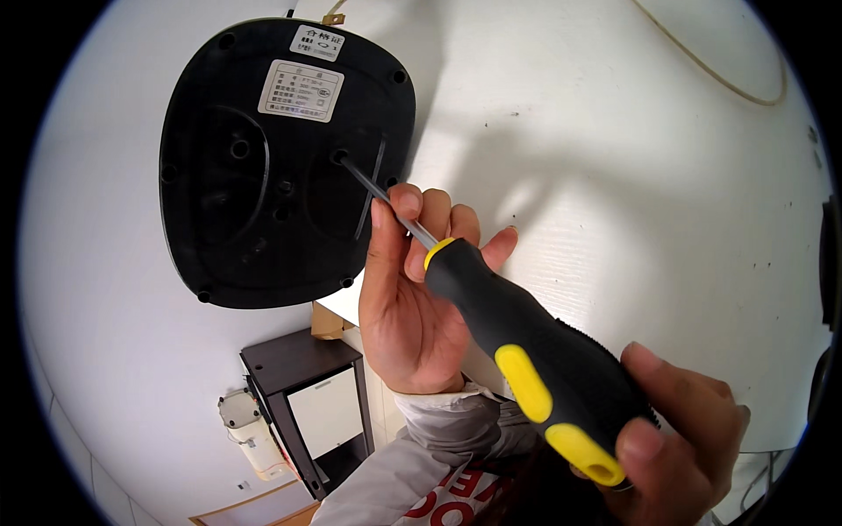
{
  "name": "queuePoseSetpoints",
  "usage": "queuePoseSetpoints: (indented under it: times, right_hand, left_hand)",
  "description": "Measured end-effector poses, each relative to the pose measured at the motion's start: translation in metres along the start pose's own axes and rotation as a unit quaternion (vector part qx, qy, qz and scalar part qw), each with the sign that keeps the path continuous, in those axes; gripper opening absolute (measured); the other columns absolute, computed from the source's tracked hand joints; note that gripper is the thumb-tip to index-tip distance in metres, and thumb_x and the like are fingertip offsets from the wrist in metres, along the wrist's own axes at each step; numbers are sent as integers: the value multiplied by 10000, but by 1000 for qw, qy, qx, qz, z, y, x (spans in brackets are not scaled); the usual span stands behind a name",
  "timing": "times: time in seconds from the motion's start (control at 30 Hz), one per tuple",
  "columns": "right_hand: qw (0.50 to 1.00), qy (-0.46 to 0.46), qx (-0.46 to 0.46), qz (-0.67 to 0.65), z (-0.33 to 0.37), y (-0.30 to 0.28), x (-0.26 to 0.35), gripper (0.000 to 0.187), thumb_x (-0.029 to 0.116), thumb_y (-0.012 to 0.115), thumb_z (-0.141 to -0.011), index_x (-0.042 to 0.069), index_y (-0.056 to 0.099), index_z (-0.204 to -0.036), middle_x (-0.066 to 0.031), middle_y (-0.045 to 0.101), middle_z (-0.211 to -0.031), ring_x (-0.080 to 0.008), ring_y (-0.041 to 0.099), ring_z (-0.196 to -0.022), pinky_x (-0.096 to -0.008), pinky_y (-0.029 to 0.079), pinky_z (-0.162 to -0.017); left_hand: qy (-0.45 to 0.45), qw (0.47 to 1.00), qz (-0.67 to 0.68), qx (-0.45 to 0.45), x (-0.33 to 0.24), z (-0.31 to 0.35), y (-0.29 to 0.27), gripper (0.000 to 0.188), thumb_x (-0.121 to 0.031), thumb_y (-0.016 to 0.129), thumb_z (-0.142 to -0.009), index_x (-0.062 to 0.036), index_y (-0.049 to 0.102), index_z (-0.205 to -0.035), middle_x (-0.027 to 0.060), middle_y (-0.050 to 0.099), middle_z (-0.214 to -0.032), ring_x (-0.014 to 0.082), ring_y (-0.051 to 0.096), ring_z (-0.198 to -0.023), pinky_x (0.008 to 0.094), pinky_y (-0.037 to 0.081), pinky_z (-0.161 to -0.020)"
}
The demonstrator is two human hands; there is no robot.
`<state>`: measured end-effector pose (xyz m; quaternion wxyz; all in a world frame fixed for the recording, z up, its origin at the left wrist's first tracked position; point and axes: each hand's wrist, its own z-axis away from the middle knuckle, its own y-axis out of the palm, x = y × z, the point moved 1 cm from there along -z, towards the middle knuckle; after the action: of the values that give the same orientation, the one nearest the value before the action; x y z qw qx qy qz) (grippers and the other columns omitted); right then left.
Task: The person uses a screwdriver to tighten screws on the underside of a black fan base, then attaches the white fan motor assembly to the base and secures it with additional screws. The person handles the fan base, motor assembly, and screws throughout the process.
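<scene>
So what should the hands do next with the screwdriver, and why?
Probably turn the handle. The screwdriver tip already sits in a screw hole on the underside of the black appliance base, which lies on the white table. The right hand grips the handle's end, and the left hand fingers steady the metal shaft, so everything looks lined up for twisting.

both hands are bare, with no gloves, rings or watch showing. the left hand (pixel 412 307), at the centre of the frame, comes out of a light grey sleeve (pixel 438 438) whose cuff bunches in soft folds at the wrist, with a paler inner lining showing at the cuff edge. lower down, near the bottom centre, the garment (pixel 456 508) turns red with large white lettering. the right hand (pixel 680 438), at the lower right, shows short, plain fingernails; no sleeve is visible on it.
</scene>
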<state>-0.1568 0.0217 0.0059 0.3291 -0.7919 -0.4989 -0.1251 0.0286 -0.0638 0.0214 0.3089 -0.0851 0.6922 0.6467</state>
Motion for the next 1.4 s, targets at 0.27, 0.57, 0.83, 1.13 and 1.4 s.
queuePoseSetpoints:
  times: [0.27,0.57,0.83,1.13,1.4]
  right_hand:
    - [1000,7,-21,20,-1,0,-1,578,379,714,-727,-79,502,-1008,-155,635,-734,-220,658,-577,-201,510,-437]
    - [920,345,164,85,-42,-26,40,484,366,713,-746,-10,504,-967,-137,574,-850,-202,601,-741,-242,452,-516]
    - [959,277,-15,58,-26,-8,36,460,440,678,-734,39,533,-905,-59,558,-685,-155,571,-549,-220,440,-484]
    - [933,145,-330,6,-55,41,16,441,352,724,-718,45,557,-988,-66,592,-729,-167,624,-609,-193,480,-492]
    - [963,245,100,51,-15,-12,30,671,588,601,-733,-11,482,-1011,-85,573,-747,-178,572,-545,-256,428,-449]
  left_hand:
    - [-24,996,-75,-33,29,34,17,696,-446,483,-887,70,263,-1300,172,460,-1137,267,484,-1117,470,416,-967]
    - [-117,992,-20,-52,50,40,29,635,-329,695,-779,2,393,-1230,201,477,-1161,299,528,-1055,370,487,-868]
    - [-38,998,29,51,60,34,25,770,-402,702,-758,-27,308,-1304,195,443,-1181,239,493,-1050,307,463,-834]
    - [-56,996,30,65,71,41,27,676,-406,673,-782,-60,381,-1284,146,535,-1212,283,357,-1247,412,215,-1064]
    - [32,977,127,168,77,34,20,732,-377,628,-827,-55,261,-1372,217,409,-1326,322,301,-1299,410,238,-1084]
